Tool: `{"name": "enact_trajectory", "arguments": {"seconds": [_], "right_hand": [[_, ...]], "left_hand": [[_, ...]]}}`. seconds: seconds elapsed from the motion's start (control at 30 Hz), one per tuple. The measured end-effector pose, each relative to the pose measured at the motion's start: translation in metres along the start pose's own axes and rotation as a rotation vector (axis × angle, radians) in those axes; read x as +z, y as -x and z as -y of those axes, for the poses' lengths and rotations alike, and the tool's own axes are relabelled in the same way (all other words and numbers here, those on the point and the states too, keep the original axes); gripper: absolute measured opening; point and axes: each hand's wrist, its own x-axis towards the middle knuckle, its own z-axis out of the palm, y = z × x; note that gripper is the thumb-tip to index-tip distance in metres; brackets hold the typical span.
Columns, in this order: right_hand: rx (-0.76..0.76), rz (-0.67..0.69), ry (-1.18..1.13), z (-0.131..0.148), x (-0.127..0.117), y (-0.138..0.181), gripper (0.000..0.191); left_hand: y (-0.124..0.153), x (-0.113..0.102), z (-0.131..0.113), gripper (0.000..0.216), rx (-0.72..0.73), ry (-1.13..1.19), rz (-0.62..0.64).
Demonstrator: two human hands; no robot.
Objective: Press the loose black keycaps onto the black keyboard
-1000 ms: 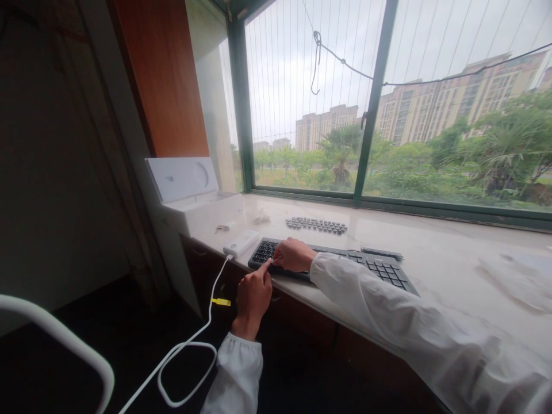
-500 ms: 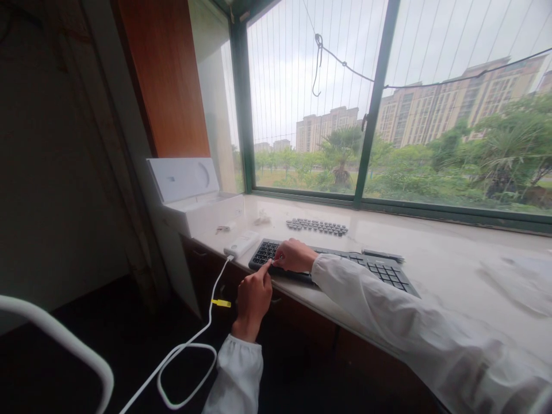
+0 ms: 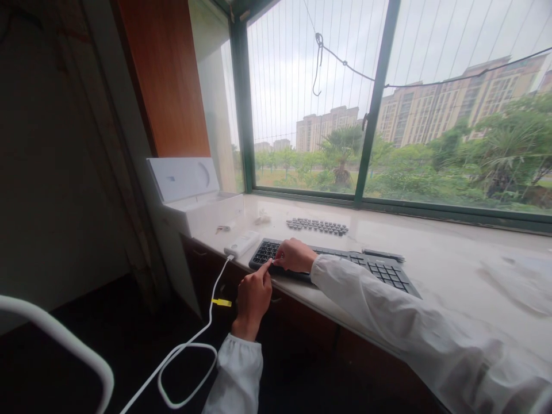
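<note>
**Both hands at the left end of the keyboard**

We see a black keyboard [image 3: 385, 273] lying at an angle on the pale stone window ledge [image 3: 452, 253], close to its near edge. The middle of the keyboard is hidden by the right forearm in its white sleeve; only the left key block and the number pad show.

The right hand [image 3: 295, 256] rests on the left key block, knuckles up and fingers curled under. Its fingertips are bunched together at the keys, but we cannot tell whether they grip something; the spot is too small and partly covered.

The left hand [image 3: 253, 296] comes up from below the ledge. Its index finger is stretched to the keyboard's near left edge, just beside the right fingertips, and the other fingers are folded in. The palm faces away from us, so we cannot tell whether it holds anything.

The two hands are close together, nearly touching.

- A row of loose dark keycaps [image 3: 317, 226] lies behind the keyboard, apart from it.
- A slim dark object [image 3: 383, 253] lies just beyond the far edge; we cannot identify it.
- A white power bank [image 3: 241, 243] sits just left of the keyboard. Its white cable [image 3: 190, 345] loops downward with a yellow tag [image 3: 221, 302] and runs out of frame at the bottom.
- An open white box [image 3: 194, 195] stands at the ledge's left end.
</note>
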Motion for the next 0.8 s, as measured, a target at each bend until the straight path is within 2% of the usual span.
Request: {"name": "enact_trajectory", "arguments": {"seconds": [0.2,0.53,0.8], "right_hand": [[0.096,-0.047,0.1,0.0097,0.0006,0.0039,0.022],[0.083,-0.076,0.158,0.0099,0.003,0.0047,0.023],[0.047,-0.099,0.105,0.0092,0.0042,0.0051,0.019]], "left_hand": [[-0.0011,0.0009,0.0005,0.041,0.007,-0.006,-0.009],[-0.0004,-0.0037,-0.0005,0.041,-0.008,-0.024,0.007],[0.0003,-0.0082,-0.0052,0.04,-0.036,-0.023,0.03]]}}
